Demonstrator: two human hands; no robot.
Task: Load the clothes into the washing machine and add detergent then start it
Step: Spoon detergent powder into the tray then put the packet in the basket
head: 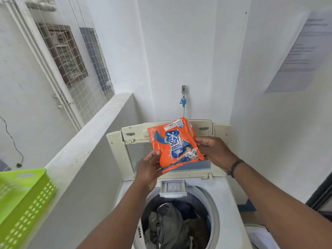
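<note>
Orange detergent packet (177,144) held up over the washing machine (231,198), both my hands on it: left hand (150,169) grips the lower left corner, thumb on front; right hand (213,151) pinches the right edge. Lid (136,135) up, detergent drawer (172,188) pulled out, clothes (168,223) already in the drum. Green basket (23,200) on the ledge (86,141) to my left.

A grey concrete ledge (86,141) runs down the left, well to the left of the fingers (158,153) and below them. A lime-green perforated plastic basket (23,196) rests on its near end.
</note>
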